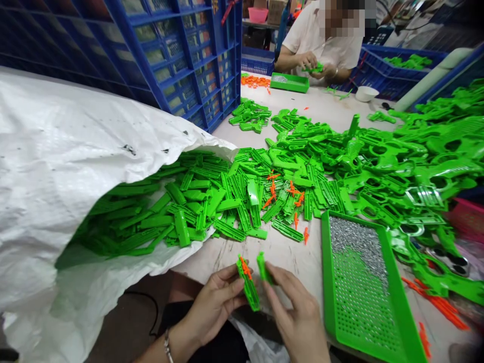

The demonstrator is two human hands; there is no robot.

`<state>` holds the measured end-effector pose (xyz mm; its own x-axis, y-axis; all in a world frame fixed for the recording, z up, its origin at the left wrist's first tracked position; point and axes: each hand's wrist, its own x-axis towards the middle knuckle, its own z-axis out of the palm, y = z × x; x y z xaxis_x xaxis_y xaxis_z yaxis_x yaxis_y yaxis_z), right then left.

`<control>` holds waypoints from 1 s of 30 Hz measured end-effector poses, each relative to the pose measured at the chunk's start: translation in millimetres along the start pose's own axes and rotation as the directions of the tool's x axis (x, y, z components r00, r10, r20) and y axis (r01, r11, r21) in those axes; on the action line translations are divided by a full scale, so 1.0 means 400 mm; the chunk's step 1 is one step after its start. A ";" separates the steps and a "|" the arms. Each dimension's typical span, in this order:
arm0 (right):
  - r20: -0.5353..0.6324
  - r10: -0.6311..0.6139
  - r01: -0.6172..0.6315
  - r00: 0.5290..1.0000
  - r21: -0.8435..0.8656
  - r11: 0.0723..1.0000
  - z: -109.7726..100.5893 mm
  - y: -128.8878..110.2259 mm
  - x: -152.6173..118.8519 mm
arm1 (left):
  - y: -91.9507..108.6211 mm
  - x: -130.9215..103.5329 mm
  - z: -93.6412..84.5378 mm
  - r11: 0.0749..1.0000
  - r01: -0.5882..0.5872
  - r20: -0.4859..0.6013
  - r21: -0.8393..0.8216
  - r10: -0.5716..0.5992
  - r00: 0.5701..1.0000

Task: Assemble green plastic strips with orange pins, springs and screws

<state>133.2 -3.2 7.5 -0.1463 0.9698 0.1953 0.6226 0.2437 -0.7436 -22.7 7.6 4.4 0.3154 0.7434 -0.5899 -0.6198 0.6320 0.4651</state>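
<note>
Between its thumb and fingers, my left hand [216,301] grips a long green plastic shell half [250,292], with its hollow side showing. An orange plastic piece [245,268] lies inside that shell. Close beside it on the right, my right hand [297,307] pinches a second green plastic piece [261,265], partly hidden by the fingers. The two green pieces are apart. Just past my hands, loose green shell halves [230,229] lie on the table [223,257], with several small orange parts [298,199] among them.
A white sack [49,151] spills green shells at left, below a blue crate [181,55]. At right stands a green tray [328,282] of small metal bits [355,237], near heaped green toy-gun bodies [434,171]. Across the table, a person [321,45] handles a green part.
</note>
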 end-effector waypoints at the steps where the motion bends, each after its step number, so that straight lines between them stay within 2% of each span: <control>1: 0.029 -0.033 0.032 0.999 0.065 0.997 -0.007 -0.010 -0.004 | -0.002 0.000 0.002 1.000 -0.003 0.006 0.008 0.003 1.000; 3: 0.048 -0.104 0.097 0.993 0.121 0.988 -0.011 -0.025 -0.011 | -0.006 -0.001 0.005 1.000 -0.006 0.014 0.013 0.006 1.000; 6: 0.040 -0.142 0.136 0.989 0.124 0.983 0.001 -0.031 -0.020 | -0.012 0.000 0.006 1.000 -0.009 0.024 0.008 0.008 1.000; 14: -0.020 -0.090 0.092 0.996 0.140 0.986 0.013 -0.032 -0.037 | -0.015 0.000 0.005 0.997 -0.020 0.059 0.074 0.015 0.998; 19: 0.030 -0.186 0.185 0.982 0.032 0.982 0.000 -0.034 -0.037 | -0.024 -0.004 0.021 0.993 -0.034 0.056 0.111 0.028 0.998; 21: 0.011 -0.197 0.197 0.980 -0.015 0.980 0.001 -0.034 -0.042 | -0.027 -0.005 0.034 0.995 -0.039 0.048 0.090 0.035 0.998; 23: -0.078 -0.168 0.165 0.983 -0.042 0.985 0.002 -0.031 -0.054 | -0.028 -0.005 0.048 0.998 -0.032 0.037 0.061 0.030 0.999; 25: -0.201 -0.071 0.062 0.977 -0.048 0.997 0.000 -0.023 -0.068 | -0.028 -0.003 0.062 0.998 -0.039 0.019 0.050 0.038 0.999; 26: -0.226 -0.022 0.011 0.974 -0.048 0.999 -0.003 -0.019 -0.074 | -0.029 -0.001 0.068 0.997 -0.053 0.010 0.049 0.052 0.999; 27: -0.213 0.018 -0.027 0.977 -0.043 0.999 -0.006 -0.015 -0.079 | -0.029 0.001 0.074 0.996 -0.072 0.001 0.050 0.072 0.997; 30: -0.051 0.062 -0.062 0.997 0.004 0.998 -0.014 -0.006 -0.083 | -0.037 0.010 0.089 0.991 -0.105 0.002 0.080 0.105 0.994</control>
<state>141.0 -35.9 6.4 -0.0681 0.9810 0.1815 0.6270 0.1836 -0.7571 13.2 8.9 18.7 0.2501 0.8063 -0.5360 -0.5898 0.5659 0.5761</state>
